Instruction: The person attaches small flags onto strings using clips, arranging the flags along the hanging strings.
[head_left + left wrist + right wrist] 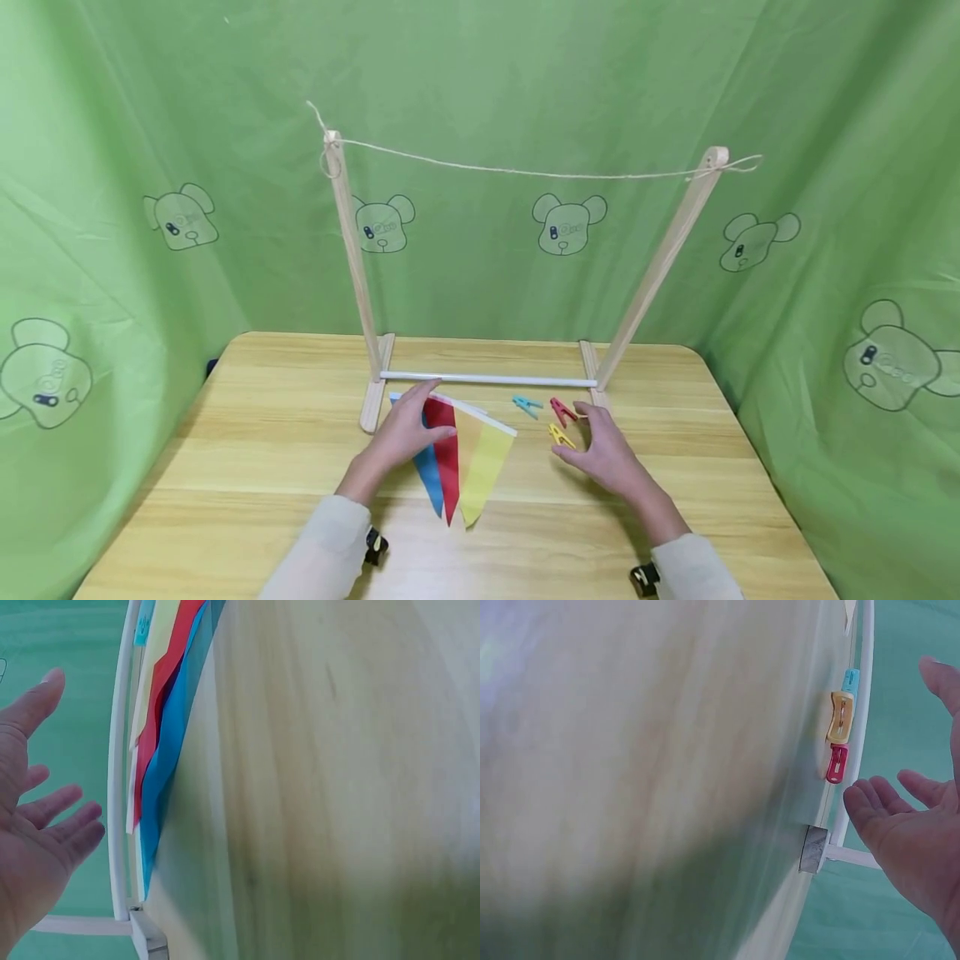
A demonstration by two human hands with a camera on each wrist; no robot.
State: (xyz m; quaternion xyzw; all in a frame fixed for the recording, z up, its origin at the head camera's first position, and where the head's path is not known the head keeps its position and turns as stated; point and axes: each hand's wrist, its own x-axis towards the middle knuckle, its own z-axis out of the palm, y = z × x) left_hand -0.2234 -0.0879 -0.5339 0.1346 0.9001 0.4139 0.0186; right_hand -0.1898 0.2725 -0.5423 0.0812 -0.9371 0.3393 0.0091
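Blue, red [446,454] and yellow [487,468] triangular flags lie overlapping on the table, white edges toward the back. My left hand [401,429], fingers spread and holding nothing, is over the blue and red ones; the left wrist view shows the hand [37,825] raised beside the flags [166,754]. Three clothespins lie right of the flags: blue [527,406], red [562,411] and yellow [560,436]. Around the red and yellow ones, my right hand [609,454] hovers with parted fingers. In the right wrist view that hand [915,832] is empty beside the clothespins [841,718].
Behind the flags and clothespins stands a wooden frame with two posts [354,258] [663,258], a white crossbar [487,379] near the table and a thin string [510,171] tied between the post tops. Green curtains [480,83] enclose the wooden table [262,450].
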